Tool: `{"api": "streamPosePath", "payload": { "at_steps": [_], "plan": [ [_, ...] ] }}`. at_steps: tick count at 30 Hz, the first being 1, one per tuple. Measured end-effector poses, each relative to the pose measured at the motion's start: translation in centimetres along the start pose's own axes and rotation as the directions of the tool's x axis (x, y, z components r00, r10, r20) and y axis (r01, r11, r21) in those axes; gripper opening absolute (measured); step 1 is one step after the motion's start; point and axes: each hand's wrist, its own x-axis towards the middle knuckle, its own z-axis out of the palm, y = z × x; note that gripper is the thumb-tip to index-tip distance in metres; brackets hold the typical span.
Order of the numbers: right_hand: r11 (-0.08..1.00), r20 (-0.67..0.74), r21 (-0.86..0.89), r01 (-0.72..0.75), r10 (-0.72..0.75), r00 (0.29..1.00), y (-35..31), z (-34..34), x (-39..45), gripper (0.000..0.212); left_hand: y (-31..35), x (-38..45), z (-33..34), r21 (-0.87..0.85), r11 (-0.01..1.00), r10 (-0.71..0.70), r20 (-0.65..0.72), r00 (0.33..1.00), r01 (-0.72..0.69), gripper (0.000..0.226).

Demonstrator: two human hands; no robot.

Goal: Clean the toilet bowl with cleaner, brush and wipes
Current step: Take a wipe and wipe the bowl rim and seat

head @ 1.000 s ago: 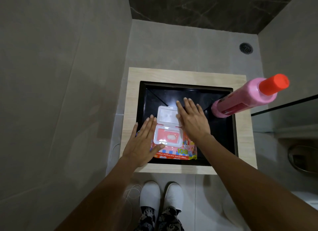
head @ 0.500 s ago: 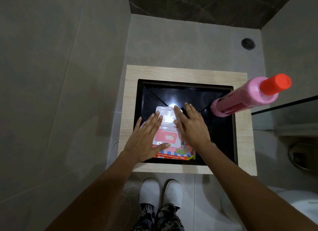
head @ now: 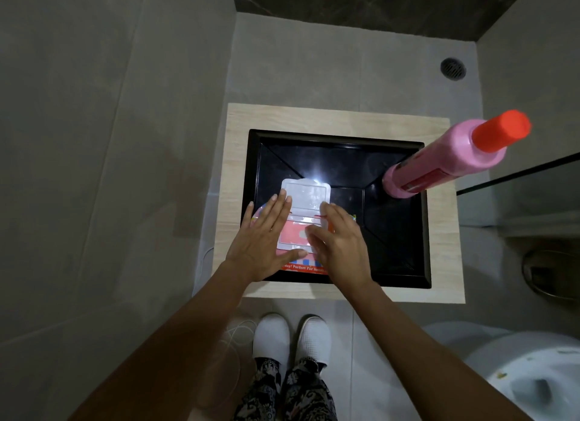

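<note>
While both hands sit over the wipes pack (head: 296, 265), the pack lies flat in the front-left part of the black tray (head: 395, 232), its clear flip lid (head: 306, 193) swung open toward the tray's middle. Left hand (head: 262, 240): fingers straight and spread, palm down, pressing on the left side of the pack, thumb along its front edge. Right hand (head: 340, 243): over the pack's opening, fingers bent downward at it; cannot tell if a wipe is pinched, as the fingertips are blurred. Pink cleaner bottle (head: 445, 160) with red cap (head: 502, 130) stands upright in the tray's back-right corner. Tray rests in a light wooden stand (head: 339, 116). White toilet bowl (head: 539, 376) to the right of the tray, nearer the person. Floor drain (head: 453, 69) beyond the tray, to the right.
</note>
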Motion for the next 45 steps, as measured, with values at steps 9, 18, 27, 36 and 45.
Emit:
{"api": "streamPosePath", "payload": {
  "at_steps": [9,18,27,36,45],
  "plan": [
    [0.998,0.08,-0.069,-0.01,0.015,0.997,0.0,0.5,-0.4,0.024,-0.2,-0.7,0.0,-0.028,1.0,-0.012,0.007,1.0,0.012,0.103],
    [0.998,-0.016,-0.024,-0.061,0.06,0.998,-1.5,1.0,0.2,0.02,0.1,-0.8,-0.1,-0.005,1.0,-0.023,0.003,1.0,0.023,0.103],
    [0.997,-0.047,-0.021,-0.069,0.068,0.997,-1.4,0.9,0.1,0.023,0.7,-0.5,-0.1,-0.01,1.0,-0.024,-0.034,0.999,0.024,0.104],
    [0.993,-0.09,-0.039,-0.11,0.107,0.99,-1.6,-0.7,1.0,0.03,1.4,0.4,-0.7,0.066,0.996,-0.054,0.022,0.998,0.052,0.112],
    [0.99,-0.316,0.001,-0.143,0.136,0.939,-1.4,-3.3,1.6,0.009,1.5,0.7,-1.0,0.102,0.993,-0.058,0.047,0.997,0.053,0.105]
  ]
}}
